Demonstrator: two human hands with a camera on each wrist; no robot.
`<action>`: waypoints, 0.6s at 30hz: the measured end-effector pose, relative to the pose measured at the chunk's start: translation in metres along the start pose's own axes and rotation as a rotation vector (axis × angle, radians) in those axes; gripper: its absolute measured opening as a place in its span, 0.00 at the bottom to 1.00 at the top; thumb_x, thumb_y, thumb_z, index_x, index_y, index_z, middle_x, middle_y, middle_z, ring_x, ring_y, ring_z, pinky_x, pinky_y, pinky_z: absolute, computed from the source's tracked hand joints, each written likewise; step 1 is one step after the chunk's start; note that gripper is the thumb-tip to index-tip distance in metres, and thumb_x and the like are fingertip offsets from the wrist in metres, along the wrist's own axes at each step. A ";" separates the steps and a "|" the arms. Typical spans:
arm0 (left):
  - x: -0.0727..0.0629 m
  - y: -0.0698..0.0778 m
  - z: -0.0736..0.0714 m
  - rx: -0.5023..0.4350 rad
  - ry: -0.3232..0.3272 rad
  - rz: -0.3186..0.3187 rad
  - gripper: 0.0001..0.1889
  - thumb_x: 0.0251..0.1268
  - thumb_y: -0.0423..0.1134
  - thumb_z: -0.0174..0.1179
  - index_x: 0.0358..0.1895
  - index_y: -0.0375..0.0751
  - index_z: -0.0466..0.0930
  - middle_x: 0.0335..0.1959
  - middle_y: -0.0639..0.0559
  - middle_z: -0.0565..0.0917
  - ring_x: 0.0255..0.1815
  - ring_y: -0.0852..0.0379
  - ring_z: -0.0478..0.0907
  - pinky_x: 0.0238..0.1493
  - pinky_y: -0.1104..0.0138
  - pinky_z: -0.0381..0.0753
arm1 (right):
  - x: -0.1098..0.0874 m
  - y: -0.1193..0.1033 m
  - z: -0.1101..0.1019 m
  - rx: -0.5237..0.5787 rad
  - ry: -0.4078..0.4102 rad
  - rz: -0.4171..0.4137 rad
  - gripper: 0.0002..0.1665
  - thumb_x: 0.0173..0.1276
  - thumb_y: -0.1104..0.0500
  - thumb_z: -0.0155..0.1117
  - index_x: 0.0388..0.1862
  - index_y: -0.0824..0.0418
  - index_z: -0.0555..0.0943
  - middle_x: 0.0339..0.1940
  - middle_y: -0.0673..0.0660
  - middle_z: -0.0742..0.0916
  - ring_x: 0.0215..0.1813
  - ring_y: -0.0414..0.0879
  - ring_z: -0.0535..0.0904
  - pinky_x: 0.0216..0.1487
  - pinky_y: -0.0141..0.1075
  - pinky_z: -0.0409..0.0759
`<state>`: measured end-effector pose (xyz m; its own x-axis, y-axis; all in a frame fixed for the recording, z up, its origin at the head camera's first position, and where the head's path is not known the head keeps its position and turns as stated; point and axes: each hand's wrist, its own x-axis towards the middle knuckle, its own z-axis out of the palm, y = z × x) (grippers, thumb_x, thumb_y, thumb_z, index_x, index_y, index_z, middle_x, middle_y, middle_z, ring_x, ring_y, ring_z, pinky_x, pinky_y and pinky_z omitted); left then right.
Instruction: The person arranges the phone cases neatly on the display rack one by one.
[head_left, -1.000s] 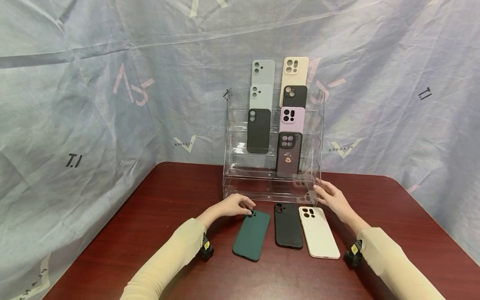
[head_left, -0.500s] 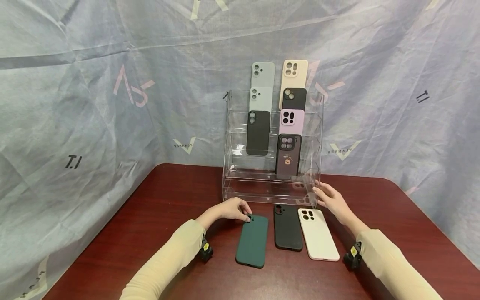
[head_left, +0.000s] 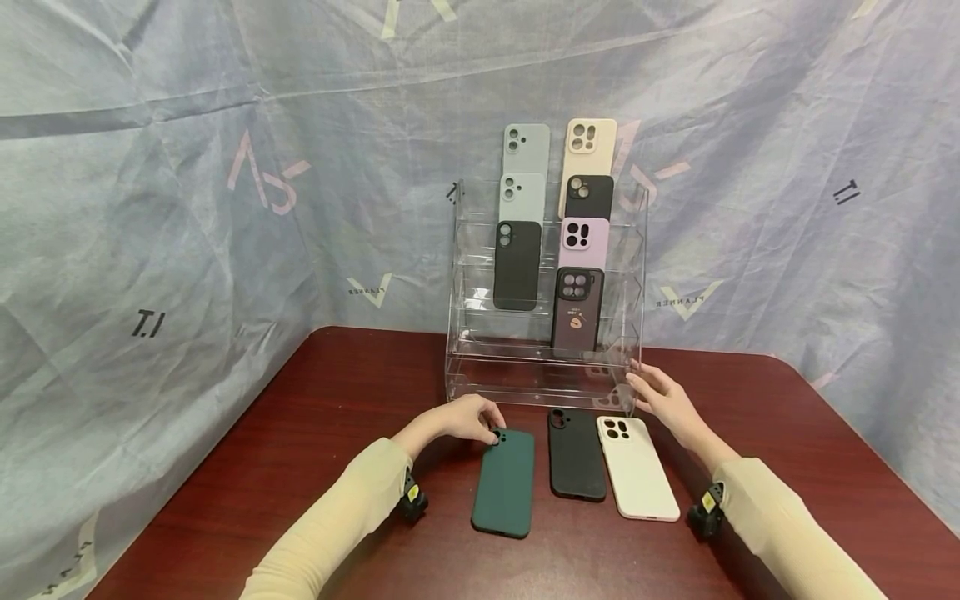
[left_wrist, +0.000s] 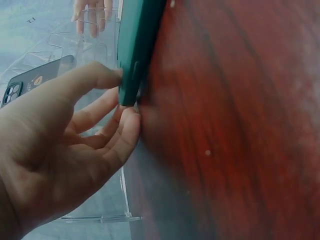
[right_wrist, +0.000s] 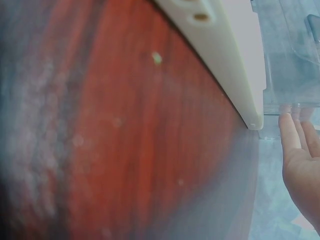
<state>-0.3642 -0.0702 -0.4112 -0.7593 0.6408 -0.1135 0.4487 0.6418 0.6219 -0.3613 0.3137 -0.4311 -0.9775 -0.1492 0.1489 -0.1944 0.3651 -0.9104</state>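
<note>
My left hand (head_left: 468, 418) pinches the upper left corner of a dark green phone case (head_left: 504, 485) lying on the table. In the left wrist view, the thumb rests on the back of the green phone case (left_wrist: 137, 45) and curled fingers meet its end. My right hand (head_left: 666, 402), fingers fairly straight, touches the right side of a clear tiered display stand (head_left: 540, 398). In the right wrist view that hand (right_wrist: 302, 165) has its fingertips at the clear plastic. A black phone case (head_left: 576, 457) and a cream phone case (head_left: 640, 471) lie flat between the hands.
Several phone cases lean on the stand in two columns, among them a dark grey one (head_left: 517, 267), a lilac one (head_left: 585, 242) and a dark printed one (head_left: 577, 312). A printed grey cloth (head_left: 375, 167) hangs behind the reddish-brown table (head_left: 337, 392).
The green phone case has turned from slanted to nearly straight and shifted slightly toward me, with my left hand at its corner. My right hand has stayed at the stand.
</note>
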 end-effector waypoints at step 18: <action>-0.008 0.003 0.003 -0.136 0.384 0.084 0.15 0.66 0.29 0.63 0.55 0.36 0.83 0.47 0.41 0.82 0.41 0.58 0.75 0.41 0.69 0.77 | 0.000 0.002 0.001 0.013 0.007 0.001 0.41 0.84 0.45 0.50 0.84 0.66 0.54 0.83 0.71 0.61 0.53 0.11 0.68 0.64 0.31 0.83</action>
<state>-0.3551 -0.0723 -0.4107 -0.8548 0.4686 0.2230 0.4698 0.5163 0.7160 -0.3614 0.3135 -0.4330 -0.9783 -0.1425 0.1504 -0.1922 0.3530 -0.9157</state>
